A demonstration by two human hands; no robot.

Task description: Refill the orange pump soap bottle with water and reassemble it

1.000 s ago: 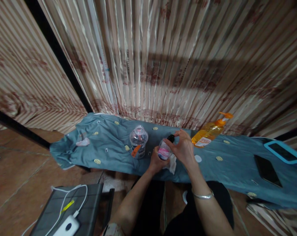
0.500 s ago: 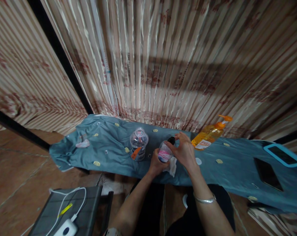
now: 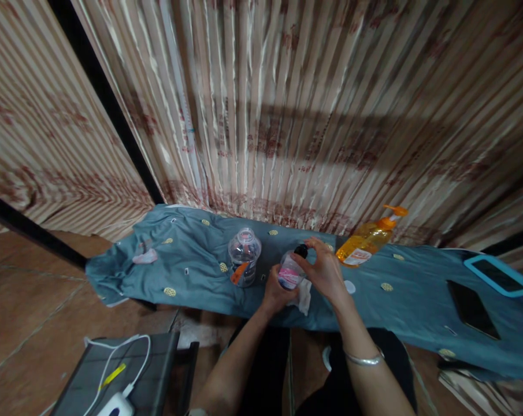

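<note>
From the head camera, the small bottle (image 3: 289,273) with a pink label sits tilted between both hands, low over the near edge of a blue cloth (image 3: 192,280) that covers a long, low surface. The left hand (image 3: 275,292) wraps the bottle's lower half from below, its fingers curled tight around the body. The right hand (image 3: 326,271) comes in from the bottle's right; its thumb and first fingers pinch the black cap (image 3: 301,251) on the bottle's top, and the other fingers are loosely bent behind. A silver bracelet (image 3: 365,359) circles the right wrist.

Just under the bottle and touching the right palm, a crumpled white tissue (image 3: 305,296) lies on the cloth. Near the bottle's left stands a clear plastic jar (image 3: 244,257) with an orange patch on its front, upright and apart from the hands. To the bottle's right and a little farther back, an orange pump bottle (image 3: 365,242) leans against the striped curtain (image 3: 287,115). Well to the bottle's right lie a black phone (image 3: 473,309) and, beyond it, a tablet (image 3: 499,275) in a light blue frame. Far to the bottle's left a small pale scrap (image 3: 141,257) rests on the cloth. Below and left of the bottle, off the cloth, a white power bank (image 3: 116,405) with a white cable (image 3: 114,345) sits on a dark box (image 3: 161,370).
</note>
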